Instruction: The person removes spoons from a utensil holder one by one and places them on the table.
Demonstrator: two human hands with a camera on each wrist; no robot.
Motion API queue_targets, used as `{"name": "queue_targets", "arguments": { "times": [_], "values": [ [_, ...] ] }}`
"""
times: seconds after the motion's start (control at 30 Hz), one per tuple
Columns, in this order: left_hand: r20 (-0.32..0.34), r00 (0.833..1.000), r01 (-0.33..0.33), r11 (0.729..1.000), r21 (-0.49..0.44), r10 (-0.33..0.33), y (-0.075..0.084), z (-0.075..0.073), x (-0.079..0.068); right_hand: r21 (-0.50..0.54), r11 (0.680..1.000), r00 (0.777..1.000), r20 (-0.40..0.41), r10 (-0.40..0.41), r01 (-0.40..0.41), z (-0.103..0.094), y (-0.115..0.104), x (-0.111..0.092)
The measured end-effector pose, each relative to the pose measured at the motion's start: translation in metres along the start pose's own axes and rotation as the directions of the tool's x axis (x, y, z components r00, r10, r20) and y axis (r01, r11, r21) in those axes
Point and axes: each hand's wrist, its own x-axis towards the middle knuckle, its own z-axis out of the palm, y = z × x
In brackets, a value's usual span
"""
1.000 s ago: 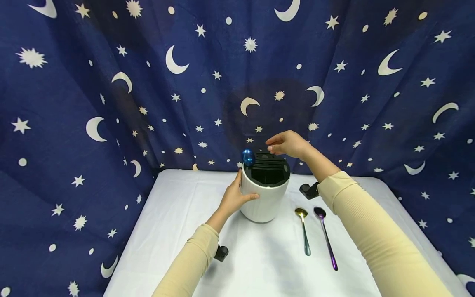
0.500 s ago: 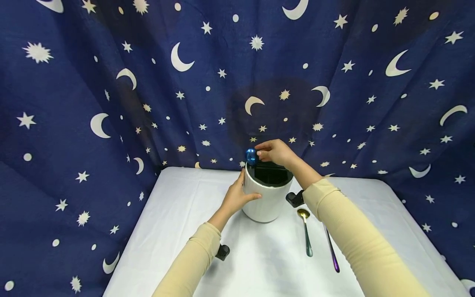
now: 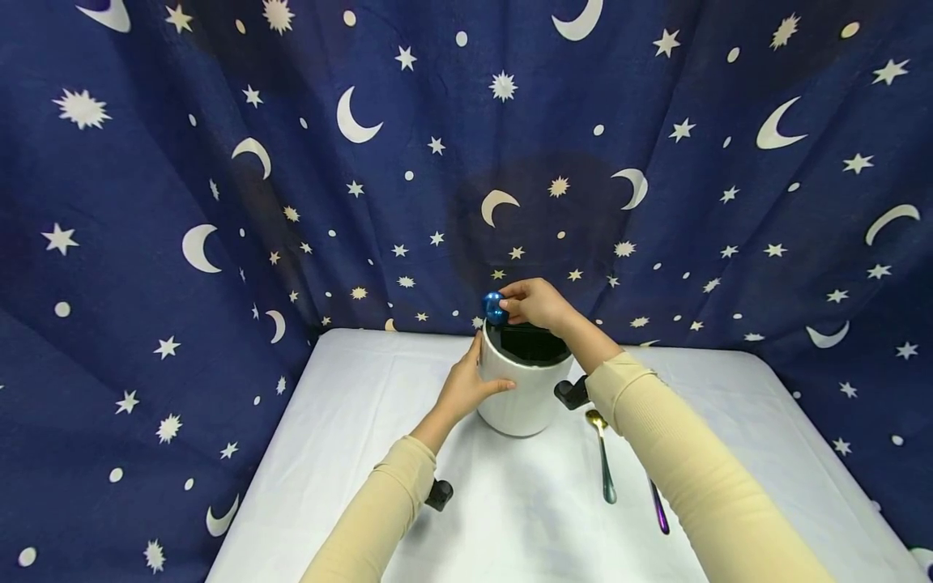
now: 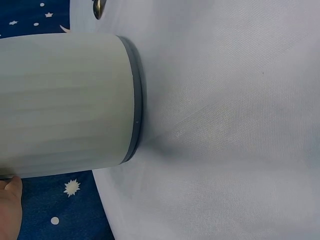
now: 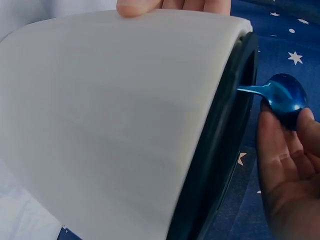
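Note:
A white utensil holder with a dark slotted insert stands upright on the table. My left hand grips its left side, thumb across the front and fingers round behind. Out of the holder's top, at the left, rises a blue spoon, its handle down inside and hidden. My right hand pinches the bowl of this spoon between thumb and fingers. In the right wrist view, the thumb and fingertips touch the shiny blue bowl, and a thin part of the handle shows above the holder's dark rim.
On the white tablecloth, right of the holder, lie a gold-bowled spoon with a greenish handle and a purple spoon, partly hidden by the right sleeve. A dark blue curtain with moons and stars hangs behind.
My right hand has moved left and down from above the holder's back edge to the blue spoon and taken hold of its bowl. The left hand keeps its grip on the holder.

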Motion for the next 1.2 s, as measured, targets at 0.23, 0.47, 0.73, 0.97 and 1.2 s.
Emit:
{"name": "queue_targets", "arguments": {
  "times": [0.23,0.47,0.73,0.97,1.2],
  "values": [
    [0.009,1.000,0.010,1.000,-0.003,-0.010,0.001,0.001,0.000,0.017,1.000,1.000,0.021,0.013,-0.014,-0.004,0.002,-0.001],
    [0.004,1.000,0.001,1.000,-0.001,-0.001,0.002,0.001,0.000,0.032,0.999,1.000,-0.016,0.009,-0.008,-0.012,-0.007,-0.004],
    [0.004,1.000,0.003,1.000,-0.004,-0.003,0.004,0.001,-0.001,0.030,0.999,0.999,-0.053,-0.011,0.013,-0.029,-0.022,-0.011],
    [0.003,1.000,0.010,1.000,-0.009,-0.010,0.004,0.001,-0.002,0.059,0.998,0.995,-0.094,-0.019,0.024,-0.047,-0.040,-0.019],
    [-0.010,1.000,0.006,1.000,-0.006,-0.006,0.001,0.002,-0.002,0.063,0.995,0.990,-0.124,-0.064,0.073,-0.066,-0.066,-0.029]
  ]
}}
